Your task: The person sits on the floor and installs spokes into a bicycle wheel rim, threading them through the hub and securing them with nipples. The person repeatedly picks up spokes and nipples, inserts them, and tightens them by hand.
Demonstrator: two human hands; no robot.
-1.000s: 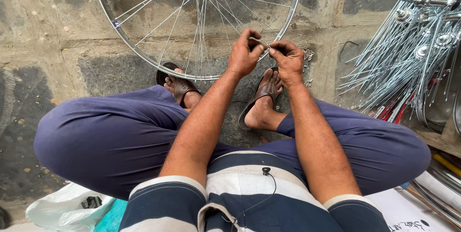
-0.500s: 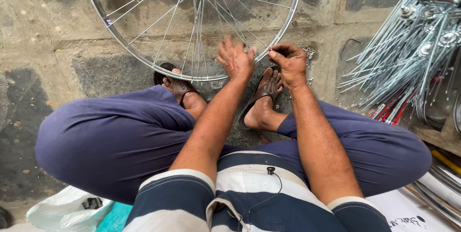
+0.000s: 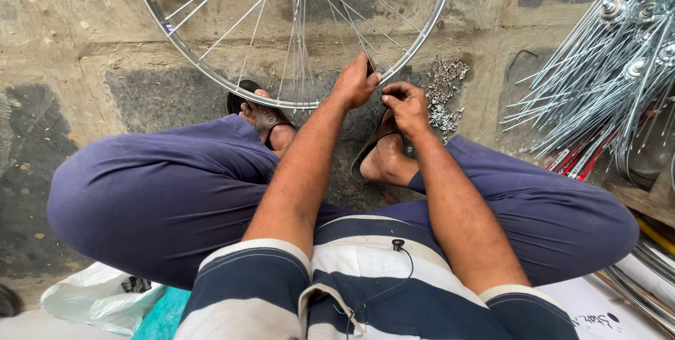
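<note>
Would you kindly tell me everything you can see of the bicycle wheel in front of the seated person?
The bicycle wheel is a bare, shiny metal rim without a tyre, laced with thin silver spokes that converge upward toward a hub beyond the frame's top edge. It stands upright on the stone floor, only its lower arc in view. The left hand grips the rim at bottom right; the right hand pinches something small beside it. A sandalled foot sits just behind the rim.

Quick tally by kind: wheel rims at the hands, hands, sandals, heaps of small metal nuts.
Wheel rim: 1
Hands: 2, left hand, right hand
Sandals: 2, left sandal, right sandal
Heap of small nuts: 1
Total: 6
</note>
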